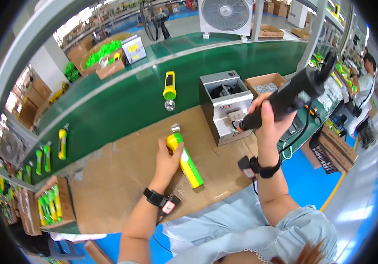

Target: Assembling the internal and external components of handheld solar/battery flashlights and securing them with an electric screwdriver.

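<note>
My left hand (168,163) grips a yellow and green flashlight (190,169) near its head, fingers around the body. The flashlight lies slanted on a brown cardboard sheet (123,185), a shiny reflector (176,128) at its far end. In my right hand (270,125) is a black electric screwdriver (281,100), tilted, fingers wrapped round it. Its tip points down-left at the front of a grey metal screw feeder (228,110); whether they touch I cannot tell. Farther off, another yellow flashlight (169,85) lies on the green belt with a reflector (169,104) at its near end.
An open carton of small metal parts (266,87) stands behind the feeder. At the left, a carton (68,202) holds several flashlights, and more lie on the green belt (123,103). A black cable (301,138) hangs by my right forearm. Far right, another person (365,88) works.
</note>
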